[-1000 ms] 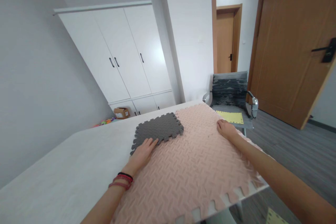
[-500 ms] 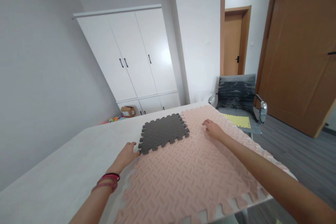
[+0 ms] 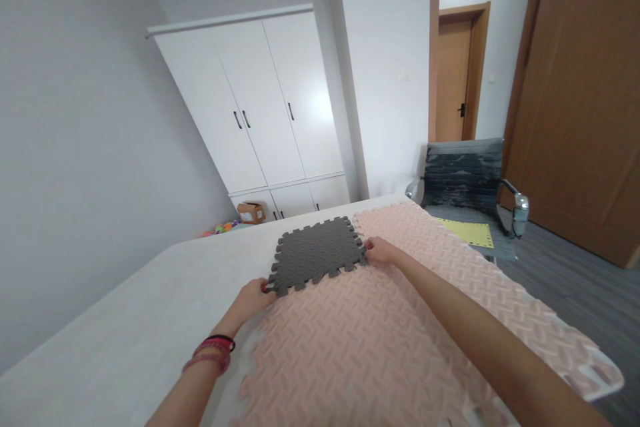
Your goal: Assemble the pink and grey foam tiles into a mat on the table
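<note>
the dark gray foam mat [image 3: 317,252] lies on the table [image 3: 200,280], its near edge along the pink mat [image 3: 345,340]. the left hand [image 3: 254,299] pinches its near left corner, the right hand [image 3: 381,251] its near right corner, fingers narrow on both. it looks light, springy and grippy, likely to bend if lifted; the corners are sound holds, though the thin edge teeth could tear.
</note>
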Motion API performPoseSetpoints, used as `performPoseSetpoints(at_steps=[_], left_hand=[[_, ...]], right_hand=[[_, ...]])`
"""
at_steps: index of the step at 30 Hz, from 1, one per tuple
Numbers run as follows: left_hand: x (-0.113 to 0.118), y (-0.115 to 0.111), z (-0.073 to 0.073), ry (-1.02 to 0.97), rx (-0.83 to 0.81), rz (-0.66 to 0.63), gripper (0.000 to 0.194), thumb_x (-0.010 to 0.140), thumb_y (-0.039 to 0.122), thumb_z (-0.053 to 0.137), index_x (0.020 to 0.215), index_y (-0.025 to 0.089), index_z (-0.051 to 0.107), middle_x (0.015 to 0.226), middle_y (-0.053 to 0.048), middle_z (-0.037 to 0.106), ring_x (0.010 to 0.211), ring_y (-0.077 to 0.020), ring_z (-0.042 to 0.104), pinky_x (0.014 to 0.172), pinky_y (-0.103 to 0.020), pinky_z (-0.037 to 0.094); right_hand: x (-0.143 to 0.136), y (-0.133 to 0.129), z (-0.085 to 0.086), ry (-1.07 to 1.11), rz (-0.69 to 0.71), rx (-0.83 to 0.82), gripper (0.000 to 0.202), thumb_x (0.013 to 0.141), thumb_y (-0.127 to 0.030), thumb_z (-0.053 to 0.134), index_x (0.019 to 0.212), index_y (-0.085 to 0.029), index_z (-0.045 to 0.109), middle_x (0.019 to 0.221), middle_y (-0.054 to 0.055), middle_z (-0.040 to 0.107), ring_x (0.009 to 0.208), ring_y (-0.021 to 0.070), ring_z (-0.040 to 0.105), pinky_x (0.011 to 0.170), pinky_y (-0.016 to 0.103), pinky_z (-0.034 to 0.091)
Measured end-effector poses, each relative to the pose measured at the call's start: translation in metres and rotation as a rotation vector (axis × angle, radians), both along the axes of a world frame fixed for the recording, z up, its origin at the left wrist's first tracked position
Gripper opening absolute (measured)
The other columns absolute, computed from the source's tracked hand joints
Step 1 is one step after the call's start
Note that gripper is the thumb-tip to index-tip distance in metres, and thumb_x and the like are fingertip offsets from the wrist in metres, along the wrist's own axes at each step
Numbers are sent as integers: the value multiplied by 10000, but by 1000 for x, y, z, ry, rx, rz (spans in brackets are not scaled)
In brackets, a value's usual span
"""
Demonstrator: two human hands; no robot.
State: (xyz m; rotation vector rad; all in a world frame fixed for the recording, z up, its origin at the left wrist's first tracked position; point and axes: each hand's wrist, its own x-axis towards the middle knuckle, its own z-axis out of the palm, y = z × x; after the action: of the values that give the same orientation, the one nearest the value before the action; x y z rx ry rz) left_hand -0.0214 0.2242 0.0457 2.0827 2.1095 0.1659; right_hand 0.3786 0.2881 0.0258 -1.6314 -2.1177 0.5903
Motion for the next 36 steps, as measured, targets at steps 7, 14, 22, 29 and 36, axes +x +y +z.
performPoseSetpoints(at_steps=[7,14,22,29,36], left_hand=[[-5,10,-10,-72,28,104,290,862,399,562,1010,151,592,926,-20,634,862,-157,605,815,-369,489],[4,13,-17,-55,129,74,324,847,330,556,1111,143,559,967,-42,621,879,-161,585,818,-343,463],[29,17,-11,49,194,-1,352,818,236,532,1154,136,556,1030,-70,601,912,-157,571,859,-320,442],[44,4,-7,229,195,-67,304,864,226,468,1145,140,545,1073,-78,599,1007,-193,565,884,-379,439],[62,-7,8,385,218,-122,338,782,123,397,1060,145,588,1117,-152,568,1060,-280,549,859,-423,423]], right_hand=[[-11,9,-2,197,-23,-27,267,806,-348,530,700,-133,647,537,-23,533,539,104,490,525,215,347],[-7,-1,3,294,-40,119,383,715,-281,654,1066,-136,602,1005,66,641,841,146,576,751,242,443],[8,-7,-21,175,-69,81,375,675,-260,673,1007,-98,607,1001,96,637,823,159,576,714,239,435],[8,-8,-16,99,-18,70,289,696,-275,655,943,-129,615,876,42,656,781,145,578,662,223,399],[14,-13,-9,0,46,122,303,701,-337,674,928,-146,610,993,69,618,828,149,554,703,231,400]])
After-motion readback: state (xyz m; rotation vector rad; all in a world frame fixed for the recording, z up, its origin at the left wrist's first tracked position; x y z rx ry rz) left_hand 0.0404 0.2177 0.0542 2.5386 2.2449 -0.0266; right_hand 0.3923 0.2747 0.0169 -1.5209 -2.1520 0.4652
